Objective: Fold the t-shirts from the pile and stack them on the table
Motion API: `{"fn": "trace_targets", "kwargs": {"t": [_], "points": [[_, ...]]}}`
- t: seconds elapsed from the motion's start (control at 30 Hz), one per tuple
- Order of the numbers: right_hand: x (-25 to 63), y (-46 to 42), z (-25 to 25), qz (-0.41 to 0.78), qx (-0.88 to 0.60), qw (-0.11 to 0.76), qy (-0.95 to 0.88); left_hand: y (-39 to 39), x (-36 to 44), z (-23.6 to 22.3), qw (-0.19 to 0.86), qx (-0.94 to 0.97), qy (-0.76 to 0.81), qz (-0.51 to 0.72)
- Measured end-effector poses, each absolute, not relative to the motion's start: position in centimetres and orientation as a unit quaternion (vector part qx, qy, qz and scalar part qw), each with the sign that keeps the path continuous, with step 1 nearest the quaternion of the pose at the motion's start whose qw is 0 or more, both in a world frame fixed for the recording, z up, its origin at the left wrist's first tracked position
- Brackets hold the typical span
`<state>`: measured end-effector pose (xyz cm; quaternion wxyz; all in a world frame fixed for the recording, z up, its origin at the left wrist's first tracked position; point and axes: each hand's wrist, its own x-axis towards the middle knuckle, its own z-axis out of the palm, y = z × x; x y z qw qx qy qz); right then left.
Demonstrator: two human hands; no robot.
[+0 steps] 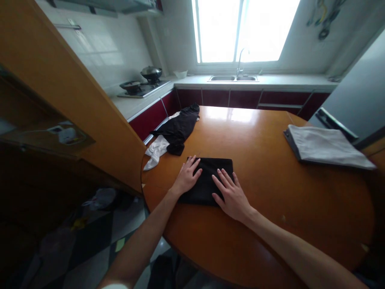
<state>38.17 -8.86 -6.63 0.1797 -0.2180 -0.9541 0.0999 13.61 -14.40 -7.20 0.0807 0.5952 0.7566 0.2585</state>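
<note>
A black folded cloth, roughly rectangular and flat, lies on the wooden table near its front left edge. My left hand rests on the cloth's left side, fingers stretched out. On its right side lies my right hand, palm down with the fingers spread. Both hands press lightly or simply rest there; neither grips anything. Parts of the cloth are hidden under them.
Crumpled black clothing with a white garment lies at the table's left edge. Folded grey and dark cloths are stacked on the right. Beyond are a counter with a sink and a stove with pans.
</note>
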Motion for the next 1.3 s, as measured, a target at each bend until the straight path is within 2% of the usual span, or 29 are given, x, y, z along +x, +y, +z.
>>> {"fn": "trace_targets", "kwargs": {"t": [0.13, 0.27, 0.47, 0.67, 1.03, 1.3], "points": [[38.2, -9.0, -6.4, 0.116, -0.206, 0.181, -0.955, -14.2, 13.3, -6.9, 0.066, 0.593, 0.734, 0.324], [38.4, -8.0, -5.9, 0.136, -0.230, 0.238, -0.934, -14.1, 12.1, -7.2, -0.003, 0.525, 0.756, 0.391], [39.0, -4.7, -7.0, 0.151, -0.310, 0.313, -0.885, -14.1, 9.6, -8.4, -0.034, 0.412, 0.851, 0.324], [38.7, -3.8, -8.2, 0.155, -0.333, 0.300, -0.881, -13.9, 9.0, -8.5, -0.035, 0.416, 0.849, 0.324], [38.1, -3.9, -9.2, 0.215, -0.375, 0.280, -0.857, -13.4, 9.2, -8.3, -0.017, 0.408, 0.877, 0.252], [38.1, -4.1, -8.8, 0.215, -0.382, 0.259, -0.861, -13.2, 9.0, -8.1, 0.006, 0.434, 0.847, 0.306]]}}
